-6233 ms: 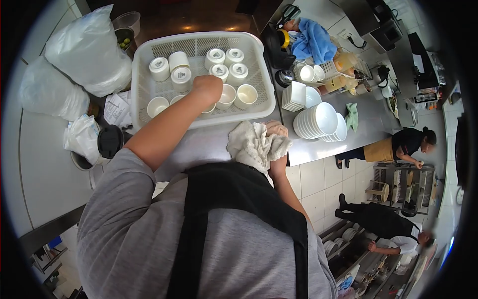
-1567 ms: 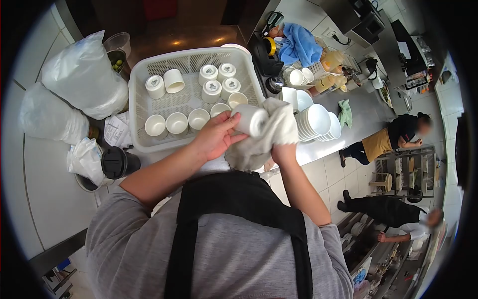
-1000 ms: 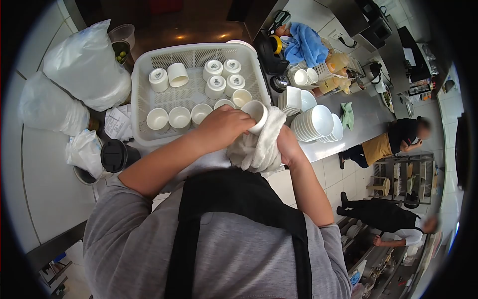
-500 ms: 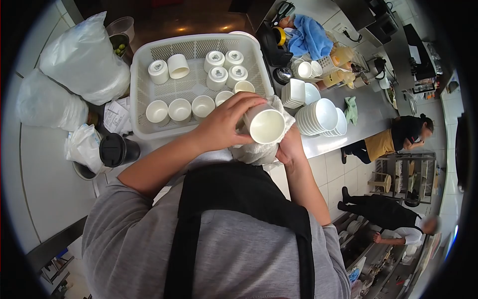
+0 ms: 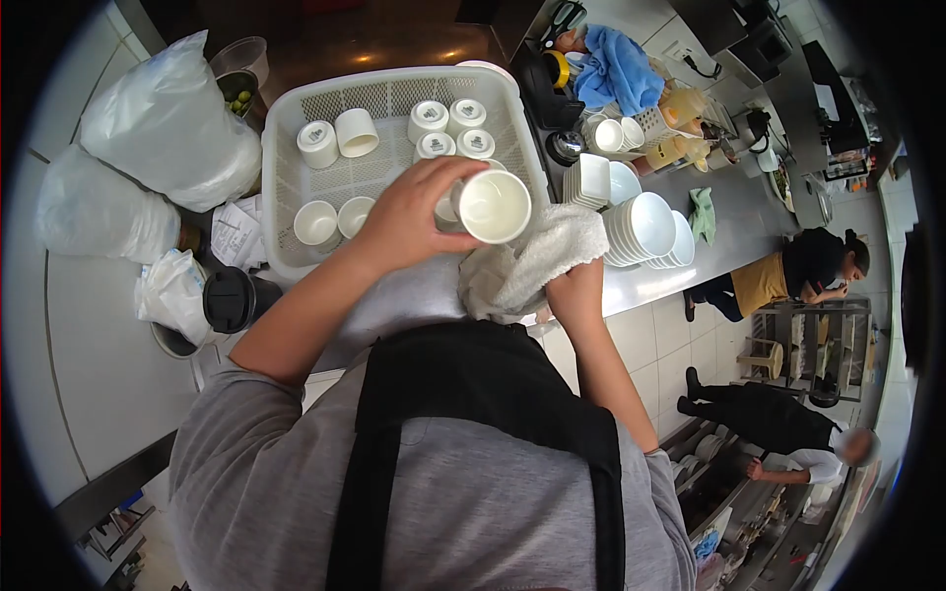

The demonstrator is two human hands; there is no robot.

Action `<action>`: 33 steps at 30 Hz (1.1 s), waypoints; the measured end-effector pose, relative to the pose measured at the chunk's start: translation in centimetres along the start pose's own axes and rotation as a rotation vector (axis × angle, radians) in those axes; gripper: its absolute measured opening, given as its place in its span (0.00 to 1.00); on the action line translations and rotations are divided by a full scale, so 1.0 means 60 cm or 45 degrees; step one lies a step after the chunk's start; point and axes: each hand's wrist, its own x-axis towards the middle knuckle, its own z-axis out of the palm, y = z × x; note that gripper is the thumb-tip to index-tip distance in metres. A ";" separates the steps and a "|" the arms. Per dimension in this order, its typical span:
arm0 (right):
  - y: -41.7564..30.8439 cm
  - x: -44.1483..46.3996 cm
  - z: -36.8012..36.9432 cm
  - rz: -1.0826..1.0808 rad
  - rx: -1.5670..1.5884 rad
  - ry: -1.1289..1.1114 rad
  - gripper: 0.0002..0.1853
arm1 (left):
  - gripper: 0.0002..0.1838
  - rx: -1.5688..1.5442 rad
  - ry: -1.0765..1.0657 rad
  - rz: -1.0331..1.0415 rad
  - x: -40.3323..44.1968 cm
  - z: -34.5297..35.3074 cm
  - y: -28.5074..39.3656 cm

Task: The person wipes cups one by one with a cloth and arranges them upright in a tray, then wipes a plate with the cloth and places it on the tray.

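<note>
My left hand (image 5: 419,212) is closed round the side of a white cup (image 5: 495,207), its mouth tilted toward me, above the near edge of a white mesh basket (image 5: 286,241). In my right hand (image 5: 574,293) is a bunched white cloth (image 5: 532,258), which hangs just below and right of the cup. Inside the basket, several cups (image 5: 430,116) stand upside down at the back right. At the back left is an inverted cup (image 5: 317,144) beside one lying tilted (image 5: 356,133). More cups (image 5: 316,224) sit mouth up along the front, some hidden behind my left hand.
Stacks of white bowls (image 5: 645,229) and square dishes (image 5: 587,181) stand right of the basket. A blue cloth (image 5: 621,69) lies farther back. Plastic bags (image 5: 168,123) and a black-lidded tumbler (image 5: 236,298) are on the left. Two people (image 5: 823,276) are off to the right.
My left hand has moved the cup up and left, away from the cloth. The cloth, previously wrapped against the cup, now hangs apart from it in my right hand.
</note>
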 end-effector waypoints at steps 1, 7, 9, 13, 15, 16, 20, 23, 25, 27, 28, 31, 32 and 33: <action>0.012 0.000 0.002 -0.051 -0.093 -0.038 0.16 | 0.39 0.130 0.019 -0.021 0.002 -0.006 -0.008; 0.086 -0.050 0.028 0.046 -0.629 -0.411 0.06 | 0.38 0.313 0.062 -0.582 0.032 -0.063 -0.111; 0.092 -0.061 0.040 0.132 -0.638 -0.440 0.06 | 0.38 0.341 -0.082 -0.718 0.027 -0.062 -0.150; 0.098 -0.071 0.047 0.054 -0.715 -0.541 0.07 | 0.43 0.196 -0.317 -0.868 0.022 -0.042 -0.178; 0.115 -0.078 0.051 -0.001 -0.722 -0.547 0.07 | 0.46 0.218 -0.432 -0.869 0.018 -0.026 -0.193; 0.110 -0.078 0.052 0.009 -0.705 -0.555 0.07 | 0.48 0.227 -0.454 -0.864 0.017 -0.020 -0.205; 0.113 -0.083 0.055 -0.051 -0.550 -0.507 0.08 | 0.51 0.168 -0.522 -0.930 0.009 -0.017 -0.227; 0.114 -0.082 0.051 0.037 -0.524 -0.595 0.10 | 0.48 0.176 -0.611 -0.864 0.017 -0.031 -0.202; 0.117 -0.083 0.046 0.009 -0.489 -0.571 0.10 | 0.39 0.240 -0.667 -0.973 0.037 -0.048 -0.182; 0.117 -0.083 0.042 -0.017 -0.457 -0.545 0.10 | 0.30 0.477 -0.349 -0.808 0.040 -0.047 -0.230; 0.116 -0.084 0.040 0.109 -0.326 -0.558 0.11 | 0.26 0.611 -0.240 -0.699 0.053 -0.061 -0.240; 0.075 -0.078 0.026 0.289 -0.227 -0.616 0.12 | 0.21 0.944 -0.162 -0.627 0.072 -0.073 -0.335; 0.053 -0.075 0.020 0.353 -0.254 -0.659 0.12 | 0.20 1.150 -0.203 -0.663 0.079 -0.073 -0.338; 0.040 -0.075 0.016 0.346 -0.263 -0.653 0.12 | 0.20 1.146 -0.191 -0.658 0.084 -0.068 -0.339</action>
